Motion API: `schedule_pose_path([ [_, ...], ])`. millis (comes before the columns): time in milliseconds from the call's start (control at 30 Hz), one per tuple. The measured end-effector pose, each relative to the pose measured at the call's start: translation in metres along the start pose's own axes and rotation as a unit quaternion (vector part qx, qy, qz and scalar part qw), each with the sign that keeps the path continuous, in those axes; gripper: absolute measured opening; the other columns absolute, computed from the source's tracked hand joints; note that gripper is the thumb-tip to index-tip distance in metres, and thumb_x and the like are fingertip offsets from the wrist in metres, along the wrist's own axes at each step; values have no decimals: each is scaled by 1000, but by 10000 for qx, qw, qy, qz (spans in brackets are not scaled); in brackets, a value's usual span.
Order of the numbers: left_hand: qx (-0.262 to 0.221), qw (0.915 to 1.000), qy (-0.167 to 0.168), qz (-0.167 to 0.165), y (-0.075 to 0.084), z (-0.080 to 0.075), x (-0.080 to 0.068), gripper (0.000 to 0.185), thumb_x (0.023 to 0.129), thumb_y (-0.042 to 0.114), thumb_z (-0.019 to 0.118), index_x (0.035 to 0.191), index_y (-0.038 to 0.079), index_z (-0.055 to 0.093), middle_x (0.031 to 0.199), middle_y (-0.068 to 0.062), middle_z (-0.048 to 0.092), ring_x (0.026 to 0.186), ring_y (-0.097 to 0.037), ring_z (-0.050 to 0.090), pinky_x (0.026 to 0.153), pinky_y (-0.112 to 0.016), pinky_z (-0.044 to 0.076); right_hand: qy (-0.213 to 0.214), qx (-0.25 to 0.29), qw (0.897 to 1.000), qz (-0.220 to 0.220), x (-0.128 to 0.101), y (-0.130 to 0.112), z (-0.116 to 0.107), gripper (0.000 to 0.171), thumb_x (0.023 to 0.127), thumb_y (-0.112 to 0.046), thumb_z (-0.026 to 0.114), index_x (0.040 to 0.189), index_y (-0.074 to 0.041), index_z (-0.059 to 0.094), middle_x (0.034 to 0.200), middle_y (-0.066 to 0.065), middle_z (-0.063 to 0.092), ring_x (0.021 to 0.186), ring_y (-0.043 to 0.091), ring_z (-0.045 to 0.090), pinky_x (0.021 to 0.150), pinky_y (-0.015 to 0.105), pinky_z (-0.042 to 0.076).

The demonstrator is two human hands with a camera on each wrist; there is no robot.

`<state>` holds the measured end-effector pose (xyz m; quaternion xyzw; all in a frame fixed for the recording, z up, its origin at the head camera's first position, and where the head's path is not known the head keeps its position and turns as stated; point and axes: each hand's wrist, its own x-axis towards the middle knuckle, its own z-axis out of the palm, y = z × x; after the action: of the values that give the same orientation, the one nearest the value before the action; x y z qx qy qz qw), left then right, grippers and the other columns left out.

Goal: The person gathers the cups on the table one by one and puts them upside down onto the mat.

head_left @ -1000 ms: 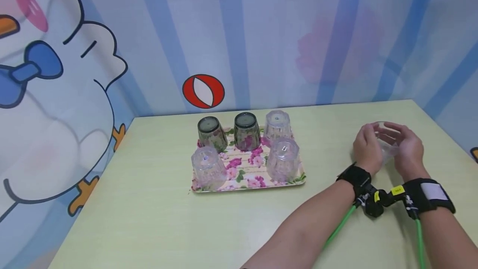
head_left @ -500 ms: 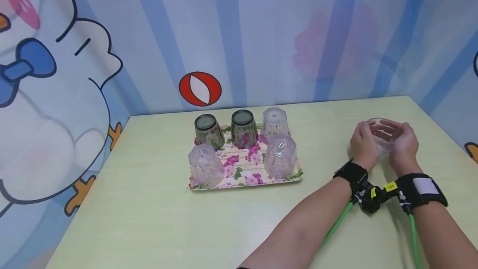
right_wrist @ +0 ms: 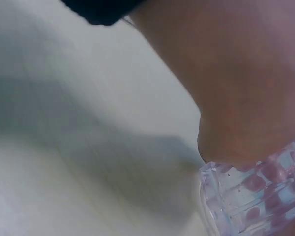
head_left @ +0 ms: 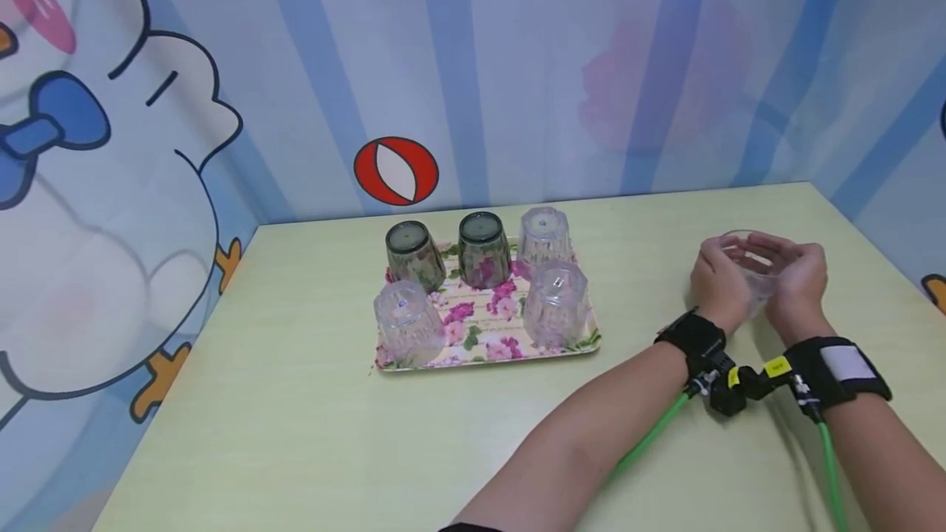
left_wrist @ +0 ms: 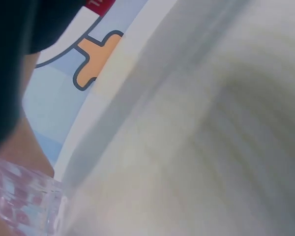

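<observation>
Cartoon-print wall panels in blue stripes, one showing a white duck and a red-and-white ball, back a pale yellow-green table (head_left: 296,401) where a person works with both bare hands. Toward the table's right side, the left hand (head_left: 718,279) and the right hand (head_left: 798,279) cup a clear, faceted plastic cup (head_left: 750,269) between them, fingers curled round its sides from either flank; its open rim faces up, and its base sits at or just above the tabletop, though the hands hide whether it touches. Both wrist cameras confirm the hold: the cup's dimpled wall (left_wrist: 19,201) lies against the left palm, and the same wall (right_wrist: 255,196) presses under the heel of the right hand. Well apart to the left stands a rectangular floral-patterned tray (head_left: 484,347) bearing five upturned cups: two dark smoked ones (head_left: 415,254) at the back left, a clear one (head_left: 544,236) beside them, and two more clear ones (head_left: 409,323) in front, with a gap between that front pair. Black wrist straps (head_left: 838,368) with green cables trail from both forearms. Judging by the two-handed hold, a clean job here means keeping even pressure on both sides so the thin, slippery plastic neither buckles nor twists loose.
</observation>
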<state>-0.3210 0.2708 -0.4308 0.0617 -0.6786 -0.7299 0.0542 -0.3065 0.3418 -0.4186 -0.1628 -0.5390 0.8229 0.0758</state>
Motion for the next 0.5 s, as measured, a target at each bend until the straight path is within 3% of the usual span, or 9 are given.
schedule_pose_path([
  [133,83,9999,31,-102,5,-4,-1,42,98,28,26,93,17,66,85,2,71,76,-3,61,70,-16,46,62,-106,9999,62,9,5,-7,53,102,-31,15,110,-21,66,97,-11,70,92,12,61,80,25,48],
  [233,142,9998,-20,-122,9,-8,-2,43,99,28,25,93,18,66,86,2,71,77,-3,61,70,-16,47,117,-124,9999,11,14,8,-10,53,103,-33,16,113,-21,66,99,-11,70,94,11,62,86,26,49],
  [367,290,9994,-162,-45,15,-13,-4,44,101,29,22,96,22,65,89,5,71,80,-3,61,71,-17,47,272,-171,9993,-207,6,5,-1,54,102,-34,15,116,-21,66,105,-12,69,100,9,59,113,35,34],
  [467,306,9989,-317,147,20,-18,-6,47,102,32,19,100,23,65,94,6,70,85,-5,63,74,-17,49,402,-135,9984,-371,-6,-1,11,54,103,-35,16,116,-20,66,108,-12,68,103,9,59,119,37,24],
  [500,301,9985,-389,232,22,-20,-7,48,103,33,18,102,23,64,96,6,70,87,-6,64,76,-17,49,405,-195,9980,-439,-11,-3,15,54,103,-35,16,116,-21,66,108,-13,68,103,8,58,115,37,27],
])
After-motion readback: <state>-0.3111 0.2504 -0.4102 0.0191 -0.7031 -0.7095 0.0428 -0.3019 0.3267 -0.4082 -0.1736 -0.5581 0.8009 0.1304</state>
